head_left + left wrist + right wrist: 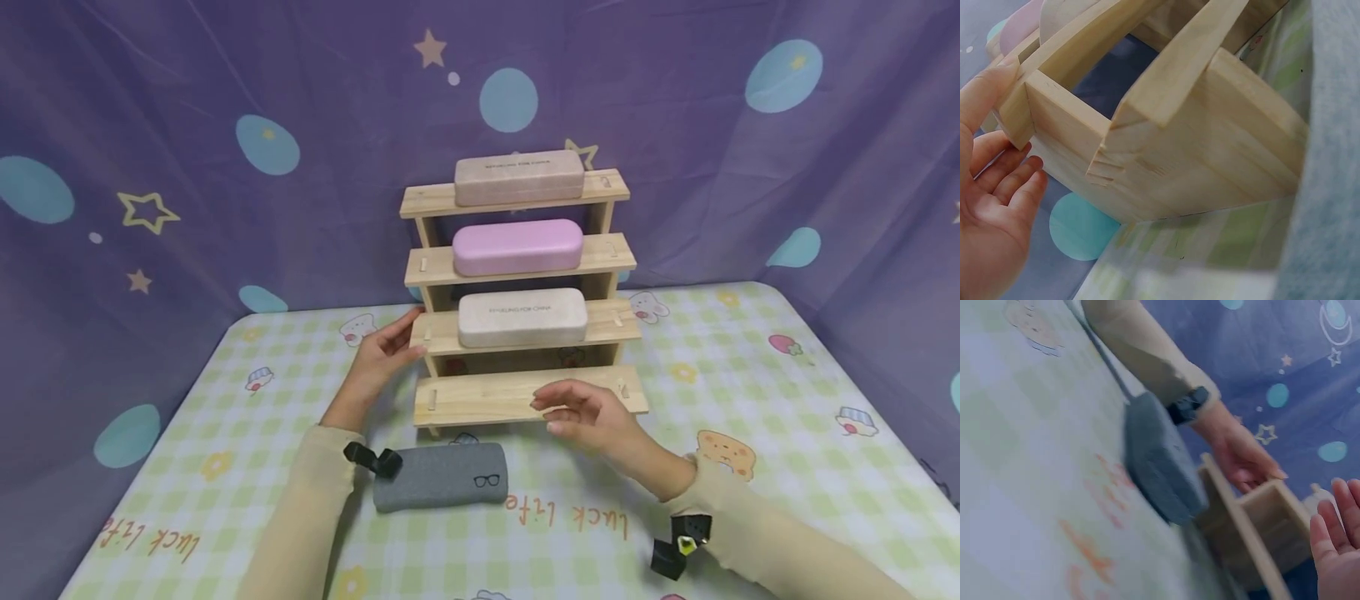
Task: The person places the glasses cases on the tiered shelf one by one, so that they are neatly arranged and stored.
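A stepped wooden shelf rack holds three glasses cases, one to a tier. On the top tier sits a beige case, below it a pink case, then a white case with printed lettering. My left hand pinches the left end of the tier under the white case; in the left wrist view the thumb lies on top and the fingers are beneath. Over the lowest tier hovers my right hand, fingers loosely bent, holding nothing. A grey glasses case lies on the table before the rack.
The table wears a green-and-white checked cloth with cartoon prints. Behind the rack hangs a purple curtain with stars and blue drops. My left forearm passes beside the grey case.
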{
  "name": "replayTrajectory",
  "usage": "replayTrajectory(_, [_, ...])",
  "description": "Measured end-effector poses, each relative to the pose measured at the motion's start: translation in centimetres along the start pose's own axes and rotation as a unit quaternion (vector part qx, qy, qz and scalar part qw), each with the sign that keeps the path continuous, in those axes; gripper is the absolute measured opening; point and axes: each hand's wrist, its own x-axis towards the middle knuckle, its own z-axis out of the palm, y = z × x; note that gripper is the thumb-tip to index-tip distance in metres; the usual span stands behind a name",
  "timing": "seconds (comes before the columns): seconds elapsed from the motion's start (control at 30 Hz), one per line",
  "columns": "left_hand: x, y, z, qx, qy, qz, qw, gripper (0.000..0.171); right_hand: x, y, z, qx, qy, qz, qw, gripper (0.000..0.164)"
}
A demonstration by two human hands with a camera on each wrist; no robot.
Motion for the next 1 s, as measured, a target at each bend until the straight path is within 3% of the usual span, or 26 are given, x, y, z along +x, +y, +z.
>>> replayTrajectory(0.2, [0.0, 0.1, 0.1, 0.005, -0.002, 0.002, 1.0000, 0.061, -0.8, 1.9, 2.1, -0.009, -0.061, 0.007, 0.998, 0.036])
replayTrajectory(0.57, [0.0, 0.3, 0.3, 0.005, 0.003, -0.003, 1.0000, 0.062, -1.2, 3.8, 4.7, -0.005, -0.012, 0.108, 0.994, 0.039])
replayTrajectory(1.0, [0.1, 0.1, 0.3, 0.000, 0.004, -0.001, 1.0000, 0.062, -0.5, 4.9, 6.6, 0.036, 0.014, 0.156, 0.987, 0.053])
